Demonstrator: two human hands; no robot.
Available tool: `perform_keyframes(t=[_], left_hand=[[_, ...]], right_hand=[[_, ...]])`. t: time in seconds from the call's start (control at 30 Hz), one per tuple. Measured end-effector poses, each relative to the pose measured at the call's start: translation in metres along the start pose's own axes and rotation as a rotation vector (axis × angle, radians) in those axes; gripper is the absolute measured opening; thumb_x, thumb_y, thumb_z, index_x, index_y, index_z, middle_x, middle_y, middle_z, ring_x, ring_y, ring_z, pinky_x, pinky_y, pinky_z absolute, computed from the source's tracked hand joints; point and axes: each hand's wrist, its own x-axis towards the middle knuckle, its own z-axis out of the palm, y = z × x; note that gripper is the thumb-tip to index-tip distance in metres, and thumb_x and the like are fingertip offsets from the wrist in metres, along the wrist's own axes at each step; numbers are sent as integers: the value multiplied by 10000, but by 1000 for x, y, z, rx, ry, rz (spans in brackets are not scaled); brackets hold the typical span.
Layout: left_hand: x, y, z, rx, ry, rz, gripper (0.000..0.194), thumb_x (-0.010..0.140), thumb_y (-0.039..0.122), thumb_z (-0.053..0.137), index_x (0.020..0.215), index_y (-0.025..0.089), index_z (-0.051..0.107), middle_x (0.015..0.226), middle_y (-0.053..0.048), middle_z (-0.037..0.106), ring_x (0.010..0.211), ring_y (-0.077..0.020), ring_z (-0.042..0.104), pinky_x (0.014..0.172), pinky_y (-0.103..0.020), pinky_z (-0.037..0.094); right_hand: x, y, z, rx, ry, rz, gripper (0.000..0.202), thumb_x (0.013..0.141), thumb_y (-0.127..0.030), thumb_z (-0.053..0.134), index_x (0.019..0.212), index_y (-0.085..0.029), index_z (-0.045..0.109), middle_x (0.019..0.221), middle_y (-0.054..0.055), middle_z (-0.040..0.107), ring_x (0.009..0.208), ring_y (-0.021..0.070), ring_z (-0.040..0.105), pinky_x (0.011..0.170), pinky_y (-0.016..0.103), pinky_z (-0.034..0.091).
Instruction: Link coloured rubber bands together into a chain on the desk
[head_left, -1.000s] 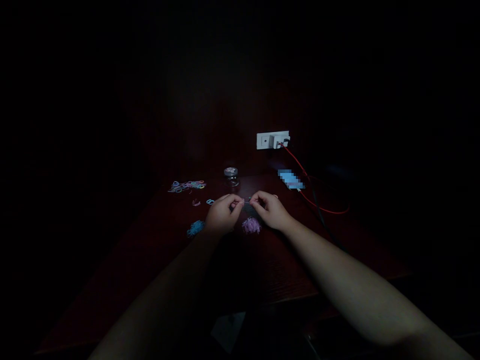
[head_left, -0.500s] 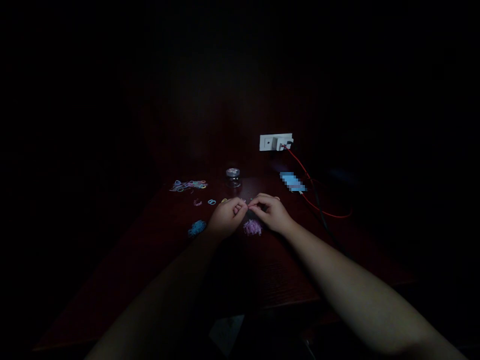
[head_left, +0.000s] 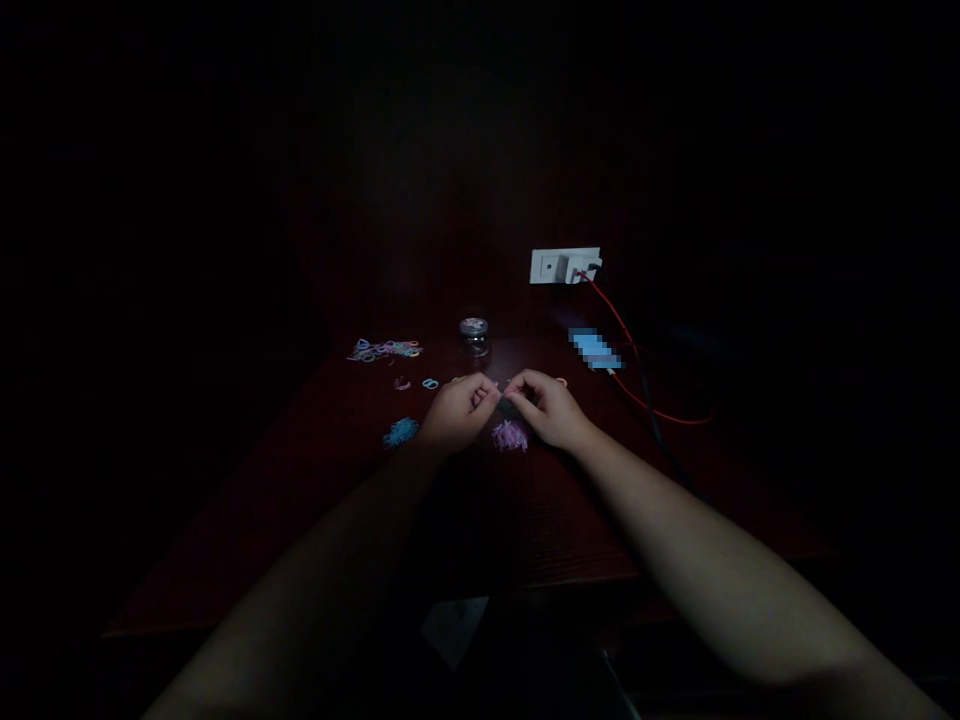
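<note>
My left hand (head_left: pixel 459 414) and my right hand (head_left: pixel 551 410) face each other above the dark table, thumb and fingers of each pinched closed. Only a narrow gap separates their fingertips. Whatever sits in the pinches is too small and dim to make out. Just below the fingertips lies a heap of purple rubber bands (head_left: pixel 510 436). A heap of blue rubber bands (head_left: pixel 401 432) is left of my left wrist. Beyond the hands, a pair of light blue rings (head_left: pixel 430 384) and a few pinkish bands (head_left: pixel 403 383) rest in a row, partly hidden by my left hand.
Multicoloured bands (head_left: pixel 386 350) lie loosely at the back left. A lidded clear jar (head_left: pixel 474 340) stands behind my hands. To the right, a blurred-out phone (head_left: pixel 595 349) has a red cable (head_left: pixel 652 404) running to a charger in the wall socket (head_left: pixel 547 266). The room is very dark.
The whole scene sits slightly higher and further right as the camera shifted. My fingertips, touching before, are now slightly apart; both hands stay pinched.
</note>
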Motion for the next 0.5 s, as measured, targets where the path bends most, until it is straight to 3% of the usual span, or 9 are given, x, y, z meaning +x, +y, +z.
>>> perform_keyframes(t=[0.5], left_hand=[[0, -1, -2, 9, -5, 28, 170, 869, 261, 520, 759, 154, 593, 683, -3, 585, 635, -116, 508, 579, -232, 388]], right_hand=[[1, 0, -1, 49, 7, 32, 136, 882, -270, 534, 828, -166, 604, 809, 46, 638, 755, 168, 589, 689, 287, 447]])
